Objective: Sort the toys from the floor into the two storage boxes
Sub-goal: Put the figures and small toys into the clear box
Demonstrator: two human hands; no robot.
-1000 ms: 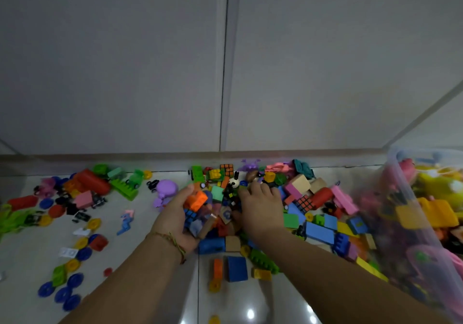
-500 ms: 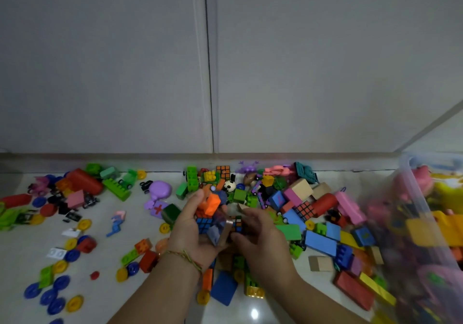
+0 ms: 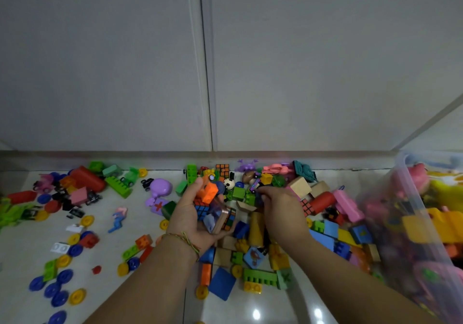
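My left hand (image 3: 186, 213), palm up above the floor, cups a handful of toys: an orange brick (image 3: 209, 192), small puzzle cubes (image 3: 229, 219) and a tan block. My right hand (image 3: 280, 211) reaches down into the toy pile (image 3: 263, 246) with curled fingers pinching a small dark piece near a green brick (image 3: 238, 193); what it is stays unclear. A clear plastic storage box (image 3: 411, 198) full of pink, yellow and orange toys stands at the right edge. Only this one box is in view.
Blue and yellow discs (image 3: 60, 296), a red cylinder (image 3: 86, 179), a green brick (image 3: 117, 186) and a purple toy (image 3: 161, 187) lie scattered on the white floor at left. A grey wall with a skirting board (image 3: 125, 157) closes the far side.
My left hand rose off the pile with its handful and turned palm up. My right hand left the handful and moved right and forward into the pile.
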